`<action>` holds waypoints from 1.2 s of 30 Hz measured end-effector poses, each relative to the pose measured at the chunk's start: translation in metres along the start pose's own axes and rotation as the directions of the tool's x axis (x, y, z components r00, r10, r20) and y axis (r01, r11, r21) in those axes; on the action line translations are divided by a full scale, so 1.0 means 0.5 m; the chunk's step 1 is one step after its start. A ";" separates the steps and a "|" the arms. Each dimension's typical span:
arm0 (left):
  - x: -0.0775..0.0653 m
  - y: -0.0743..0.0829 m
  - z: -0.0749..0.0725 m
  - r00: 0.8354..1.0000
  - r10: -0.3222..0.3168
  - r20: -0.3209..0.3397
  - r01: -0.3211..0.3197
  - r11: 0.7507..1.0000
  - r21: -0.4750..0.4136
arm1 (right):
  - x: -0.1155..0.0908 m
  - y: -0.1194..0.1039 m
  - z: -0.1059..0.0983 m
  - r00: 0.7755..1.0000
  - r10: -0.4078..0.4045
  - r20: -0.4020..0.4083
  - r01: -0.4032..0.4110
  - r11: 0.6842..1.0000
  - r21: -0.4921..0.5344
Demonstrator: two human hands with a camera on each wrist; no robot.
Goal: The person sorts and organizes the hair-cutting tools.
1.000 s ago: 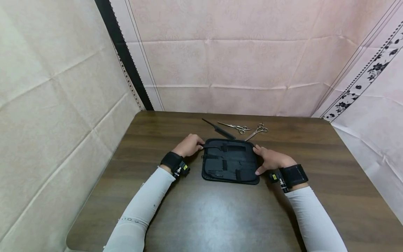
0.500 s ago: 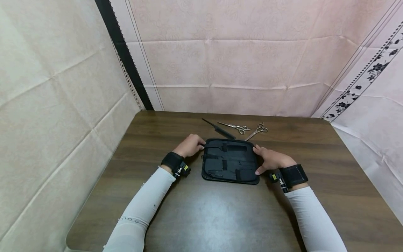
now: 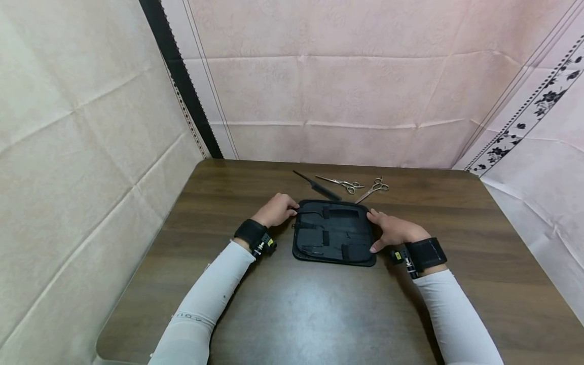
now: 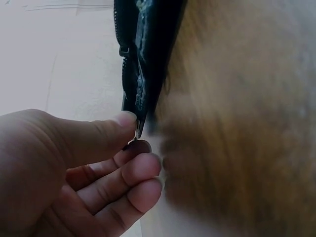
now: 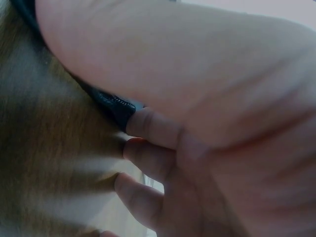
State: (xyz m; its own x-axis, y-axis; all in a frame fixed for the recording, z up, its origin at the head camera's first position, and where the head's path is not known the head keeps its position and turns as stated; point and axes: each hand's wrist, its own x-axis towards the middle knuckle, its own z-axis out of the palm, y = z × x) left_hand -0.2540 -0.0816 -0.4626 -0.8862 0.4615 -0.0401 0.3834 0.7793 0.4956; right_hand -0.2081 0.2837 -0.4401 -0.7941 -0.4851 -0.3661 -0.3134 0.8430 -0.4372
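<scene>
A black zip case (image 3: 335, 233) lies unfolded on the table, with dark elastic loops and slots inside. At its upper left edge, my left hand (image 3: 277, 210) pinches a thin part between thumb and fingertips. In the left wrist view the case edge (image 4: 148, 74), with its zip teeth, narrows down to the thumb of my left hand (image 4: 98, 163); a small shiny bit shows there. My right hand (image 3: 393, 230) holds the right side of the case, thumb low and fingertips higher. The right wrist view shows a finger of that hand (image 5: 148, 123) at a zipped corner (image 5: 121, 106).
Behind the case lie a black comb (image 3: 325, 191) and two pairs of silver scissors, one pair (image 3: 349, 186) pointing left, the other (image 3: 375, 187) pointing toward the case. The brown wooden table (image 3: 255, 177) has rounded corners, and pale cloth (image 3: 356, 96) hangs behind it.
My left hand has shifted very slightly to the right at the case's edge, and the inner part there moves a little with it. My right hand stays in place.
</scene>
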 end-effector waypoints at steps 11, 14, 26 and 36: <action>0.000 0.002 -0.001 1.000 -0.001 0.003 0.001 1.000 -0.001 | -0.001 -0.001 -0.001 1.000 -0.003 0.002 0.003 1.000 0.002; 0.000 0.002 -0.001 1.000 0.001 -0.001 -0.001 1.000 -0.002 | -0.001 -0.001 -0.002 1.000 -0.003 0.002 0.003 1.000 0.000; 0.005 0.008 0.010 1.000 0.019 -0.019 -0.019 1.000 0.011 | -0.002 0.004 0.002 1.000 0.000 0.001 0.000 1.000 0.004; 0.010 0.029 0.026 0.999 0.031 -0.025 -0.031 0.999 0.010 | -0.001 0.006 0.003 1.000 -0.013 -0.006 0.013 1.000 0.012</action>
State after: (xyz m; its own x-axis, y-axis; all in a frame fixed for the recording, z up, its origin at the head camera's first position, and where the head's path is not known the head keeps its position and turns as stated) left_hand -0.2495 -0.0624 -0.4667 -0.8800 0.4750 -0.0034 0.4131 0.7688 0.4882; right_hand -0.2079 0.2863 -0.4426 -0.7932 -0.4945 -0.3554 -0.3176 0.8339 -0.4514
